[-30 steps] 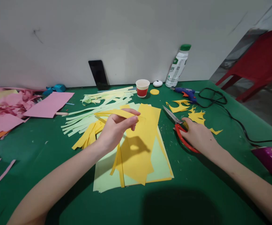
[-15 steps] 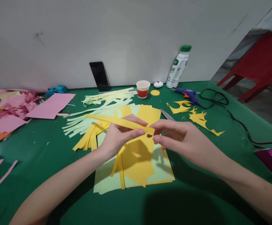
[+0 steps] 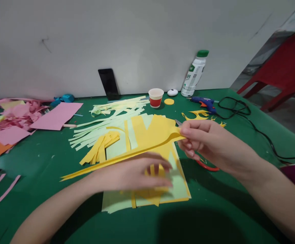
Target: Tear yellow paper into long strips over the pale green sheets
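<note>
My right hand (image 3: 204, 140) pinches one end of a long folded yellow paper strip (image 3: 127, 155) between thumb and fingers. The strip slants down to the left, passing over my left forearm side. Below it, my left hand (image 3: 142, 173) is blurred, its thumb and fingers apart, with nothing seen in its grasp. It hovers over yellow paper sheets (image 3: 160, 123) lying on a light green paper stack (image 3: 114, 200). A bundle of short yellow strips (image 3: 100, 145) lies left of the sheets. Scissors with a red handle (image 3: 208, 166) are partly hidden behind my right hand.
Light green fringed strips (image 3: 86, 137) lie behind the stack. A paper cup (image 3: 156, 98), a leaning bottle (image 3: 194, 76) and a phone (image 3: 109, 84) stand by the wall. A glue gun (image 3: 203, 103) with a black cord is at right; pink paper (image 3: 57, 116) is at left.
My left hand has let go of the yellow strip and moved down and right. My right hand has shifted right and up, holding the strip's end, and the strip now stretches farther left.
</note>
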`<state>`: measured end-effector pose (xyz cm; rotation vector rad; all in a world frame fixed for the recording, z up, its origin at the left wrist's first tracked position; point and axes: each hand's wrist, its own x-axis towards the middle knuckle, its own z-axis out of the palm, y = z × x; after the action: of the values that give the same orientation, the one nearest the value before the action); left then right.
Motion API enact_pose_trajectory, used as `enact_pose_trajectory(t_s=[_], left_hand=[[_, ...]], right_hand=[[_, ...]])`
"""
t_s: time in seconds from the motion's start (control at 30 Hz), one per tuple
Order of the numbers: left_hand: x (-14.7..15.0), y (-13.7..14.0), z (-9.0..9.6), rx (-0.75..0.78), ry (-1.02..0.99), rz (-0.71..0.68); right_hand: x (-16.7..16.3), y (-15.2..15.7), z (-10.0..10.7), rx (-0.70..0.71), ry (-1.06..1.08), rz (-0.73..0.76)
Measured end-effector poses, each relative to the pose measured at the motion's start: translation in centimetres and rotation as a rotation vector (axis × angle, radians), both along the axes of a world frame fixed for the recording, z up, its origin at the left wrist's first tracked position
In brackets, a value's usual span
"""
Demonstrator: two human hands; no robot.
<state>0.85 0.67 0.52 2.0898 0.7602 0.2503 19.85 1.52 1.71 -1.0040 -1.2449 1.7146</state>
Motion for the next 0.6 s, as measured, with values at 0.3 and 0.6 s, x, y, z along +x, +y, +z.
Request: enact_pose_trajectory(t_s=[0.3,0.6], left_hand=[[-0.2,-1.5,1.5,0.393,-0.417,0.389],[0.4,1.0,-0.2,-0.333,-0.371,0.310]], right_hand=[[-0.1,0.8,-0.4,-0.235,0.123,0.211],[0.0,2.4,-1.6,-0.271,0.022,0.297]])
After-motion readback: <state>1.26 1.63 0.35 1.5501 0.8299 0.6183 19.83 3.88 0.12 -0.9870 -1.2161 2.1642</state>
